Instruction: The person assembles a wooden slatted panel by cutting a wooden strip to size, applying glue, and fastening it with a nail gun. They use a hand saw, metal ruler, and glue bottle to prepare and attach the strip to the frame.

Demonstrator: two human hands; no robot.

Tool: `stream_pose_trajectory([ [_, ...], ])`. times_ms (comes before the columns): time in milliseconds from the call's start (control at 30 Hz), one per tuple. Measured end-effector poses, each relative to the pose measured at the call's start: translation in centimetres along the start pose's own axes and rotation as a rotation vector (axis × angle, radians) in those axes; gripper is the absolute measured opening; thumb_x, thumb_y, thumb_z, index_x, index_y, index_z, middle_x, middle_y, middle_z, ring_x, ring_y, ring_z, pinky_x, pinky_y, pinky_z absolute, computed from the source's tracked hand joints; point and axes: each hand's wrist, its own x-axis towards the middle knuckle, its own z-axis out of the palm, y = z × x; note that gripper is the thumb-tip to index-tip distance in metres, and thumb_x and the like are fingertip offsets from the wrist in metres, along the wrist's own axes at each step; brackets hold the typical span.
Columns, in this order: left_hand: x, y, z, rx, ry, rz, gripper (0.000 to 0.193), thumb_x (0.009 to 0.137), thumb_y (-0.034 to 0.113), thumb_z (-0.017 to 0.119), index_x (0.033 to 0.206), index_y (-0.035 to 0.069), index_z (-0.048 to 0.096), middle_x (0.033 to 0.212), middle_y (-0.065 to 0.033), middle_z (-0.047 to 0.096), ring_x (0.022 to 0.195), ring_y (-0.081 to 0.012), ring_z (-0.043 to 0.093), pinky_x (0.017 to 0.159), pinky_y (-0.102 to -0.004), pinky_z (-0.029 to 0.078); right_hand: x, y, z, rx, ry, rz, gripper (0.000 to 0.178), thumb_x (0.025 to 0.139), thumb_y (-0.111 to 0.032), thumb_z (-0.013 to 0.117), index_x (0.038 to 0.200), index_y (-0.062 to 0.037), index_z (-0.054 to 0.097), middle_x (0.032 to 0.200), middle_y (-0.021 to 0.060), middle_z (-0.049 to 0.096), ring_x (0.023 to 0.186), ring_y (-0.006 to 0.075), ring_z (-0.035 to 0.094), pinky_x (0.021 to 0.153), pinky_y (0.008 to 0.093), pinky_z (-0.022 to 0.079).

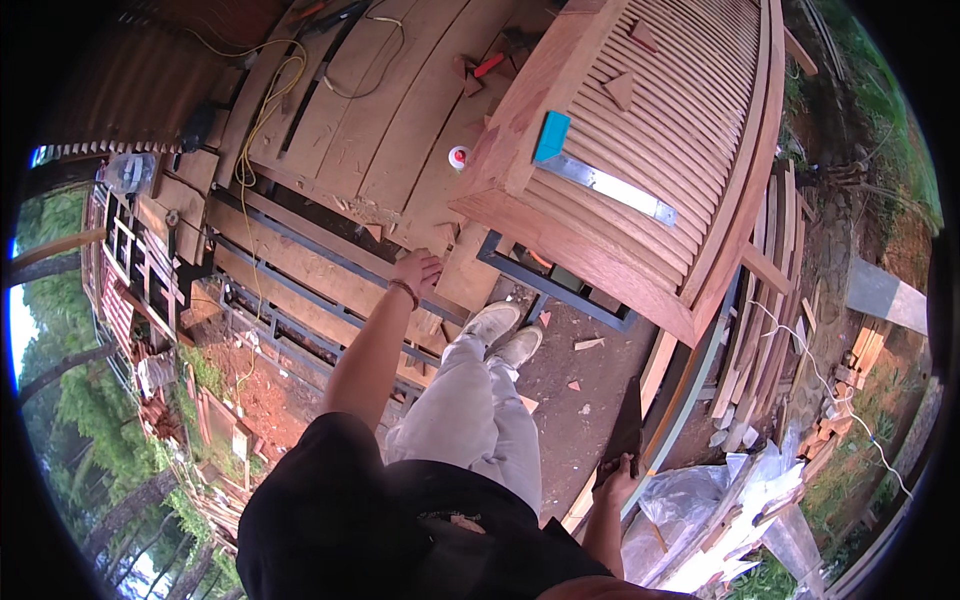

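Observation:
My left hand (pixel 418 272) reaches forward to the edge of the wooden platform, fingers stretched out, close to small triangular wood offcuts (pixel 446 233). Low on the right, my right hand (pixel 617 482) is closed around the handle end of a handsaw (pixel 627 425), its dark tapered blade pointing away from me. Ahead on the right stands a slatted wooden shutter panel (pixel 660 120) in a mitred frame. A try square (pixel 610 187) with a teal stock lies across its slats. Two loose wood offcuts (pixel 620 91) rest on the panel too.
A dark metal frame (pixel 560 290) supports the panel's near corner. On the platform (pixel 375 130) are a yellow cord (pixel 245 165), a red-handled tool (pixel 489 65) and a white-and-red round item (pixel 458 157). Stacked timber (pixel 770 300) and plastic sheeting (pixel 685 500) lie to the right.

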Motion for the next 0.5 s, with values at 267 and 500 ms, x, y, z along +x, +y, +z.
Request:
stream_pose_trajectory([
  [267, -0.2, 10.7, 4.1, -0.012, -0.031, 0.147, 0.069, 0.096, 0.047, 0.057, 0.141, -0.004, 0.044, 0.136, -0.0207, 0.056, 0.125, -0.0307, 0.056, 0.107, -0.0437, 0.042, 6.3, -2.6, 5.2, 0.293, 0.087, 0.096, 0.008, 0.097, -0.012, 0.056, 0.090, -0.0136, 0.055, 0.062, -0.0015, 0.049, 0.049, 0.0112, 0.049, 0.045, 0.0279, 0.042],
  [500, 5.1, 21.2, 12.2, 0.261, -0.100, 0.202, 0.104, 0.084, 0.067, 0.064, 0.151, -0.006, 0.029, 0.152, -0.0244, 0.038, 0.138, -0.0347, 0.042, 0.116, -0.0446, 0.031, 14.8, -10.3, 15.5, 0.278, 0.159, -0.096, 0.031, 0.095, -0.040, 0.068, 0.102, -0.0123, 0.056, 0.070, 0.0005, 0.052, 0.057, 0.0094, 0.052, 0.049, 0.0240, 0.041],
])
